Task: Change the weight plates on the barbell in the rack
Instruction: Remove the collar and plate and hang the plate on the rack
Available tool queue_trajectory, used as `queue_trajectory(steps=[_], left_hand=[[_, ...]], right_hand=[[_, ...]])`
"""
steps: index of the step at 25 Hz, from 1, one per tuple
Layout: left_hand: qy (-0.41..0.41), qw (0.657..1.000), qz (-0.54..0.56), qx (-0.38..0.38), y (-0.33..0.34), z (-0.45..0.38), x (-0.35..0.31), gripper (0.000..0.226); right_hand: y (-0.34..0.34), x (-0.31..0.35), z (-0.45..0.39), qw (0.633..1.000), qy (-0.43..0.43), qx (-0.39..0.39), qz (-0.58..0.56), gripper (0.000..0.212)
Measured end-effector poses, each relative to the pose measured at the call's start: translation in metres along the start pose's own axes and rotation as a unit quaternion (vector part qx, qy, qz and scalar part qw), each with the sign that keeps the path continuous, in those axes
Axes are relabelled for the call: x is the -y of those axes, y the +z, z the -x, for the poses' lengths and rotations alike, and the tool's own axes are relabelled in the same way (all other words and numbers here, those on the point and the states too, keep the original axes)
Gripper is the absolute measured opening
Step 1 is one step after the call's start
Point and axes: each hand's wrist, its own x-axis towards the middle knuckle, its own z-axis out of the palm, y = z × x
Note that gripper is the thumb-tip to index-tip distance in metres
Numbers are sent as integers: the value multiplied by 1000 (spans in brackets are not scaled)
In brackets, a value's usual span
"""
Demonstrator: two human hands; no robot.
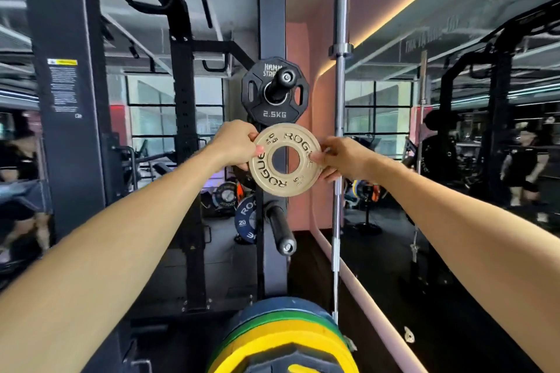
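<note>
Plate [285,159], small and tan, is pinched at its edges by left hand [235,145] and right hand [339,159] before the rack post [274,24], and it may slip and fall on the stacked plates [281,336] below.

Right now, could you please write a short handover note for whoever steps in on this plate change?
Left hand and right hand: each grips an edge of the tan Rogue plate, held upright in front of the rack upright.
Black 2.5 kg plate hangs on the upper storage peg. Lower peg is bare.
Stacked blue, green and yellow plates sit at the bottom edge of the view.
Done: tan plate in hand.
Left: whether it goes on a peg or the barbell cannot be told; place it.
</note>
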Motion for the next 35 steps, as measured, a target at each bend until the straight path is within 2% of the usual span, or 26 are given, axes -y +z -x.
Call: queue_trajectory(steps=[5, 12, 15, 19, 22, 28, 35], left_hand=[[-7, 997, 4, -71, -33, -14, -44, 12], [25, 985, -27, -167, -80, -55, -79, 10], [34, 983, -46, -173, -81, -72, -81, 9], [32, 983, -55, -174, -71, -100, -67, 11], [22, 983, -52, -175, -60, -122, -46, 5], [31, 980, -39, -192, -33, -169, -13, 14], [17, 978, -55, -200, -13, -220, 13, 11]], right_hand=[[-50, 19, -18, 997, -69, -3, -33, 31], [-100, 59, -52, 991, -129, -28, -38, 20], [-106, 60, -68, 990, -132, -41, -36, 10], [-102, 49, -93, 991, -123, -52, -18, 14], [-91, 36, -122, 991, -122, -52, -17, 15], [-79, 7, -174, 992, -100, -59, -41, 19], [-70, -17, -223, 994, -83, -60, -44, 17]])
